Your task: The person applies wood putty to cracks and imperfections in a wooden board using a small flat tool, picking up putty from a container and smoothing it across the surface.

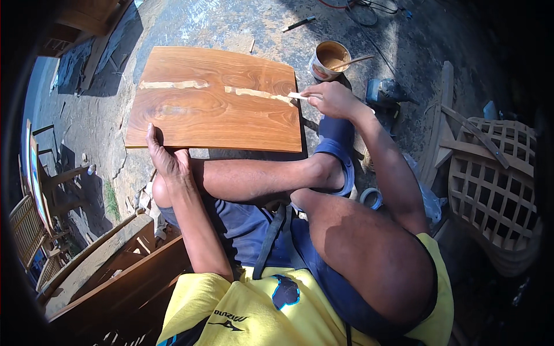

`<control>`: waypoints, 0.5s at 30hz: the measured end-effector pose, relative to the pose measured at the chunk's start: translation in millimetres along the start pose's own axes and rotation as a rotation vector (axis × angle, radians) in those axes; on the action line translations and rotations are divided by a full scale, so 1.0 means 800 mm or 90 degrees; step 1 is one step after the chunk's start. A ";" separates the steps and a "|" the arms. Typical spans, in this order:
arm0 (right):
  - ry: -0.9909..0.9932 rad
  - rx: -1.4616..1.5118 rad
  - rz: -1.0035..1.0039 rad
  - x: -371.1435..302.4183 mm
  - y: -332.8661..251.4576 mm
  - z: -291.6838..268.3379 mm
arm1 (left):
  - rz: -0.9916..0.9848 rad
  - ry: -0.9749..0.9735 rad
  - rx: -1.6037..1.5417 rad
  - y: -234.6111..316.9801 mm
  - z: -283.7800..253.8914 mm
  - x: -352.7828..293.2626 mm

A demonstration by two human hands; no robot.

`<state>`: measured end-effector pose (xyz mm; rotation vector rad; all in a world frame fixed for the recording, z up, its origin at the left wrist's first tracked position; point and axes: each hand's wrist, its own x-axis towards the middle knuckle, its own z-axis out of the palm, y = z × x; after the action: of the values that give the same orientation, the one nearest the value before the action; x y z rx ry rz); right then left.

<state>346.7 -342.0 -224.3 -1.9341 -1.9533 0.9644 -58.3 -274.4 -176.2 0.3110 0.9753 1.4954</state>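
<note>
The wooden board (214, 98) lay flat on the ground (231, 26) ahead of the seated person, its near edge drawn up against the crossed legs, likely so the whole face stayed within reach. A pale streak of filler (254, 92) ran across it along a crack, broken near the middle. The right hand (332, 99), at about one o'clock, was closed around a small pale scraper (297, 96) whose tip touched the filler at the board's right edge, held low as if to press paste flat. The left hand (164, 155), at about ten o'clock, rested open with fingers extended on the board's near edge, seemingly to keep it from sliding. A can of tan paste (330, 59) with a stick in it stood just beyond the right hand, at one o'clock, handy for reloading. A power tool (385, 92) sat to its right.
</note>
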 end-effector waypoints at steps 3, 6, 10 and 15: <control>0.025 -0.008 0.022 -0.023 0.001 0.003 | 0.003 0.000 -0.002 -0.001 -0.003 0.004; 0.061 0.001 0.024 -0.035 0.004 0.025 | -0.003 0.009 -0.007 -0.001 -0.007 0.006; 0.123 0.041 -0.004 -0.030 -0.014 0.042 | -0.002 0.002 -0.009 -0.001 -0.009 0.003; 0.098 0.027 -0.039 -0.008 -0.036 0.026 | 0.010 -0.002 -0.011 -0.003 -0.010 0.005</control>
<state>311.9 -351.6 -221.0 -1.8544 -1.8788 0.8088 -63.2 -274.0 -184.7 0.3095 0.9597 1.5161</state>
